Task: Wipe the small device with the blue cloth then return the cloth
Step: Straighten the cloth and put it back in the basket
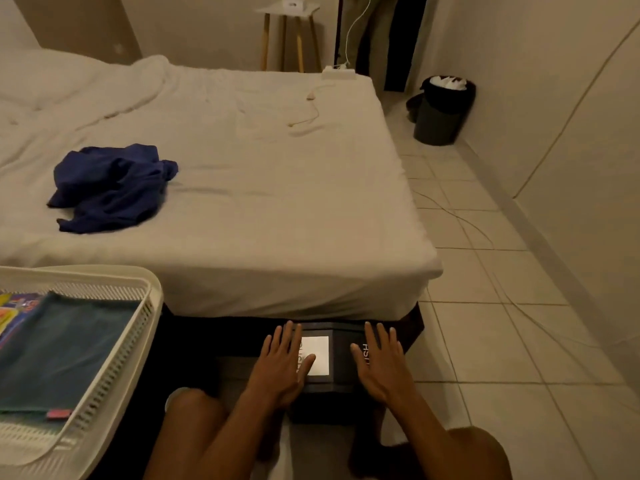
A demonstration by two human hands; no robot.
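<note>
both hands laid flat on the small device, blue cloth lying on the bed

the small device (341,358), a dark boxy thing with a white square label (318,353) on its top, is seen on the floor against the foot of the bed (263,174), between the person's knees. the left hand (280,365) is laid palm down on the device's left part, its fingers straight and spread, and its thumb is set across the label's lower left corner. the right hand (381,365) is laid palm down on the right part, fingers likewise straight and slightly spread, beside some white lettering that is partly covered. the two hands are kept apart, with the label between them, and nothing is gripped by either.

the blue cloth (110,188) is found crumpled in a heap on the white sheet, well apart from the device and from both hands, towards the bed's left side. a white slatted basket (150,306) is seen at the lower left, just beside the bed's edge; a folded teal cloth (65,351) is held inside it, along with something brightly coloured that cannot be made out. a dark bin (438,116) is stood on the tiled floor (485,341) near the far wall, and a white side table (287,10) on wooden legs is placed beyond the bed.
</note>
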